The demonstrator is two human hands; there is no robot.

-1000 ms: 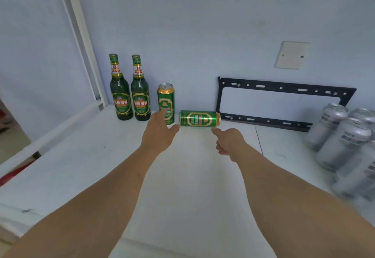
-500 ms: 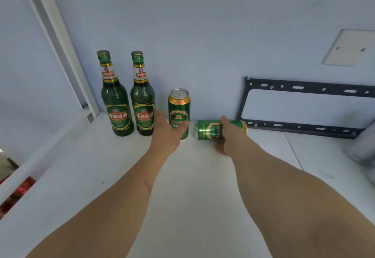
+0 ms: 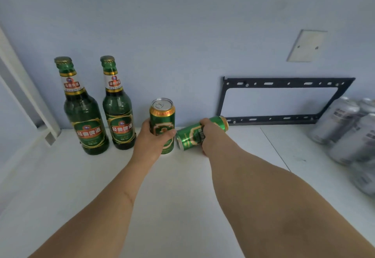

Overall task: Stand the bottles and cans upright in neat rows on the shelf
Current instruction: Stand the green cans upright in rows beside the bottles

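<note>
Seen from above and behind two bare forearms reaching toward the back edge of a smooth white shelf (image 3: 182,207), where it meets a pale blue wall

Lined up along that back edge, from the left: two tall green glass bottles, the left bottle (image 3: 82,111) and the right bottle (image 3: 118,107), both upright, gold-capped, glossy, with red-and-gold labels, standing just beside each other. Next in line, a green and gold aluminium can standing upright (image 3: 162,123), pull-tab top facing up

Left hand (image 3: 151,146) wrapped around the lower half of that upright can, thumb across its front, probably to steady it or nudge it in line with the bottles

Right hand (image 3: 211,136) gripping a second green and gold aluminium can lying tilted on its side (image 3: 194,136), silver base pointing toward the upright can and almost touching it, gold-rimmed top raised toward the wall. Held around the middle, likely so as to swing it upright into the next place in the row

Smooth, thin-walled, slippery cylinders, apt to roll when on their side

Behind, leaning against the wall, a flat black metal bracket frame (image 3: 280,119) with slotted holes. At the shelf's right edge, a blurred cluster of silver metal canisters (image 3: 349,132), well apart from the row. Above, a white square wall plate (image 3: 306,45)
</note>
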